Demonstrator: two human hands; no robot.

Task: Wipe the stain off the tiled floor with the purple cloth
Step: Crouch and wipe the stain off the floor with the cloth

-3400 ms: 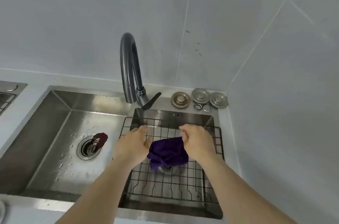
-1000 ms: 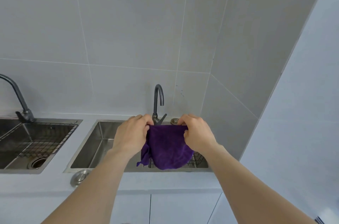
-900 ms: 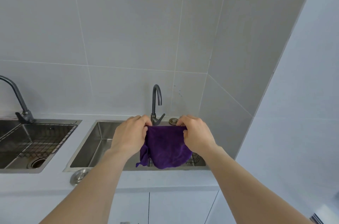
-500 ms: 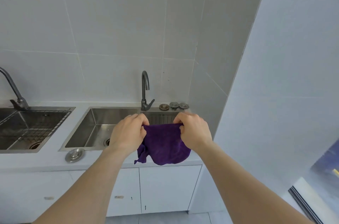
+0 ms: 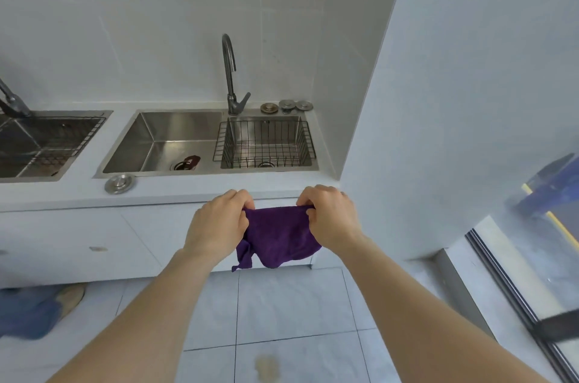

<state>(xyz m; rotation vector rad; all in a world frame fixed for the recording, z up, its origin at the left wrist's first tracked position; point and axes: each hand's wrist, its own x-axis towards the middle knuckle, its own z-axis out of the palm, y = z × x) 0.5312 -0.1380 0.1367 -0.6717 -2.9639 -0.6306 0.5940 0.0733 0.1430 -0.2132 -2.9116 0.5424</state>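
Observation:
The purple cloth [image 5: 280,235] hangs in the air in front of the white cabinets, stretched between both hands. My left hand [image 5: 219,222] grips its left top corner and my right hand [image 5: 329,216] grips its right top corner. Below, near the bottom edge of the view, a pale brownish stain [image 5: 267,367] lies on the light grey tiled floor [image 5: 291,304], between my forearms and well below the cloth.
A steel double sink [image 5: 163,144] with a wire basket [image 5: 264,141] and a dark tap [image 5: 231,75] sits in the white counter. A wall corner [image 5: 369,131] juts out at right, with a sliding-door track [image 5: 513,288] beyond. Blue fabric [image 5: 28,310] lies on the floor at left.
I have stepped back from the sink and the view has tilted down. The cloth, held in both hands, has come away from the counter, and the floor with its stain has come into sight.

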